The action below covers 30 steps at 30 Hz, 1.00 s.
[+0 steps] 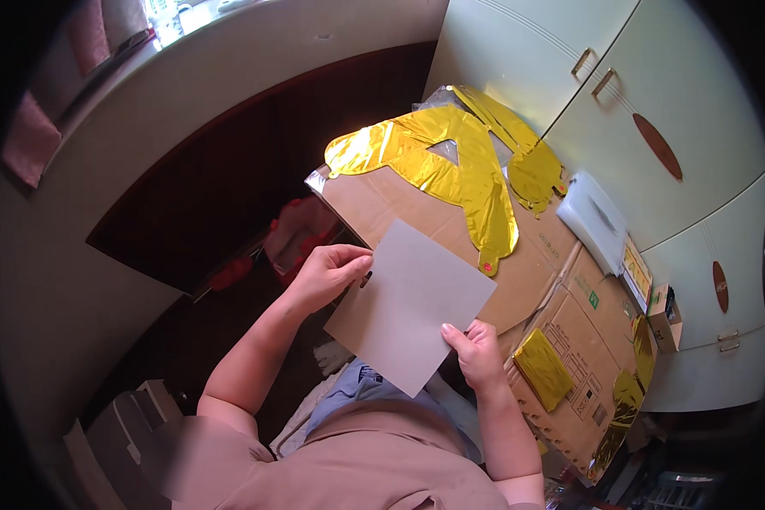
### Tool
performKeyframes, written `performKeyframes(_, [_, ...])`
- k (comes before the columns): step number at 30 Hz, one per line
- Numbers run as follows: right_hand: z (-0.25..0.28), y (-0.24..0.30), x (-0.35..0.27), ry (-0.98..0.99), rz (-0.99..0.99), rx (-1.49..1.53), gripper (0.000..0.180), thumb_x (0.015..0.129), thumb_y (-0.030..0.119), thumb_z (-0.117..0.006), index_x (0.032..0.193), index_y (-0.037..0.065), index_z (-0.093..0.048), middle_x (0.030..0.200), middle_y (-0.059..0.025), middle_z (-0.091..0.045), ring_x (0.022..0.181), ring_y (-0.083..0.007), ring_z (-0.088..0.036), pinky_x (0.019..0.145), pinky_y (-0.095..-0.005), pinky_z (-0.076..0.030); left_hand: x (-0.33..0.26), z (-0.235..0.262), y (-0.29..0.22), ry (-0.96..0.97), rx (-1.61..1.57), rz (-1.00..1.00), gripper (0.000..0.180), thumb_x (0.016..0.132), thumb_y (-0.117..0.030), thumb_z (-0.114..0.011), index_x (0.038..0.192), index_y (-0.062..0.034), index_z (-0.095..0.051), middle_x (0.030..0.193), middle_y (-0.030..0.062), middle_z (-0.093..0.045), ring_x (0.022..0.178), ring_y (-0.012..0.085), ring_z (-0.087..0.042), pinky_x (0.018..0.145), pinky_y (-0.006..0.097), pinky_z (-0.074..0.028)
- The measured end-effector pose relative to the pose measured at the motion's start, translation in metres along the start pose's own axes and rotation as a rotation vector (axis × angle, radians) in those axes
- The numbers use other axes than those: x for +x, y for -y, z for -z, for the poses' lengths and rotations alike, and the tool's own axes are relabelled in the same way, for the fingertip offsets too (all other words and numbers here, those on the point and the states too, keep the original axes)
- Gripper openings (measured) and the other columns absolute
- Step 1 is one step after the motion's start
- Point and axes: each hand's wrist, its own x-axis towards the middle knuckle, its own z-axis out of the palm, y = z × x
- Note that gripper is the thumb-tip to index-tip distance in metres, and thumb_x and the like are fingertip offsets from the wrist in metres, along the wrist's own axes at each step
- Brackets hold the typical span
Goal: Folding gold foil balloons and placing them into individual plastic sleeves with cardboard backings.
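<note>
Right hand (476,350) is pinching the near right corner of the grey card sheet (410,304); left hand (327,274) is gripping its left edge. Sheet's hovering over the cardboard boxes (535,280). Best keeping it taut, clear of the gold foil balloon (450,166) beyond.

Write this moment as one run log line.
left hand: holds grey paper sheet edge | right hand: holds its corner | behind: gold foil balloon
</note>
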Motion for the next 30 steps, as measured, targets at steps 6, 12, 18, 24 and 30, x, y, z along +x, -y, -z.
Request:
performKeyframes(6, [-0.014,0.008,0.004,-0.003,-0.015,-0.081,0.018,0.096,0.011,-0.064,0.083,-0.001,-0.070,0.074,0.0038,-0.063,0.065,-0.0035,-0.052,0.058,-0.0236,-0.042,0.003,0.013,-0.013,0.028,0.218,0.052,0.019,0.093,-0.009,-0.062,0.100,0.0024,-0.076,0.077,0.0017,-0.071,0.068,0.0073,-0.064,0.065,0.025,-0.052])
performKeyframes(12, [-0.032,0.014,-0.004,-0.077,0.094,-0.342,0.029,0.095,0.014,-0.066,0.070,0.000,-0.062,0.060,0.0078,-0.051,0.057,-0.0018,-0.042,0.050,-0.0251,-0.034,0.005,0.010,-0.007,-0.107,0.606,0.044,0.020,0.091,-0.009,-0.064,0.101,0.0051,-0.074,0.083,0.0058,-0.074,0.072,0.0101,-0.067,0.069,0.028,-0.055])
performKeyframes(18, [-0.023,0.001,0.004,-0.142,0.076,-0.251,0.033,0.096,0.013,-0.066,0.065,0.001,-0.058,0.058,0.0095,-0.046,0.054,-0.0007,-0.037,0.047,-0.0249,-0.028,0.009,0.023,0.015,0.070,-0.060,0.082,0.022,0.094,-0.012,-0.067,0.109,0.0035,-0.072,0.094,0.0038,-0.074,0.077,0.0095,-0.067,0.072,0.026,-0.055])
performKeyframes(24, [-0.026,0.006,0.006,-0.138,0.075,-0.260,0.034,0.096,0.013,-0.066,0.064,0.002,-0.057,0.057,0.0095,-0.045,0.053,-0.0006,-0.036,0.046,-0.0251,-0.027,0.006,0.026,0.007,0.053,-0.009,0.070,0.019,0.092,-0.012,-0.068,0.101,0.0031,-0.075,0.085,0.0026,-0.073,0.074,0.0070,-0.065,0.069,0.024,-0.053])
performKeyframes(30, [-0.029,0.000,0.001,-0.148,0.120,-0.343,0.037,0.094,0.014,-0.067,0.063,0.000,-0.055,0.054,0.0076,-0.044,0.052,-0.0025,-0.037,0.046,-0.0270,-0.029,0.002,0.011,-0.020,-0.029,0.461,0.076,0.018,0.085,-0.008,-0.065,0.093,0.0057,-0.074,0.076,0.0049,-0.072,0.068,0.0082,-0.065,0.065,0.025,-0.053])
